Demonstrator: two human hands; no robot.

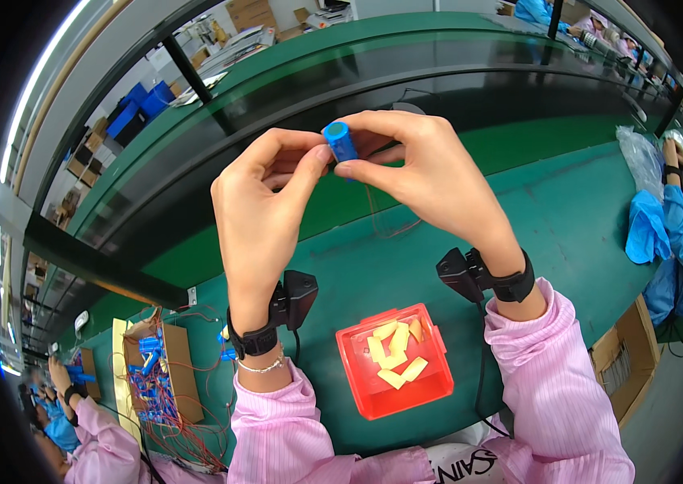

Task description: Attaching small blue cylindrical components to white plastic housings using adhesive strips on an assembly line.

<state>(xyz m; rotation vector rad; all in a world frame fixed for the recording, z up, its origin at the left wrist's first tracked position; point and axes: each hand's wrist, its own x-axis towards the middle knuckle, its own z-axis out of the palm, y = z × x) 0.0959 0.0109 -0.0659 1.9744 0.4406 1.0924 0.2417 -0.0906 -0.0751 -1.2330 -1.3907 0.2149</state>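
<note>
Above the far part of the green bench, both hands hold a blue cylindrical battery [341, 145] with a greenish disc on its upper end. My left hand [257, 202] pinches it from the left between thumb and fingers. From the right, my right hand [442, 177] grips it with thumb and fingertips. Thin reddish wires [372, 208] hang below the hands and trail onto the bench. Nearer to me, between my forearms, a red plastic tray [402, 405] carries several small pale yellow pieces [397, 339].
At left, a cardboard box [183, 375] holds many wired blue batteries [150, 395], with leads spilling out. A dark conveyor [454, 93] runs beyond the bench [543, 206]. Blue cloth [646, 230] and a clear plastic bag [640, 161] lie at right. Co-workers sit on both sides.
</note>
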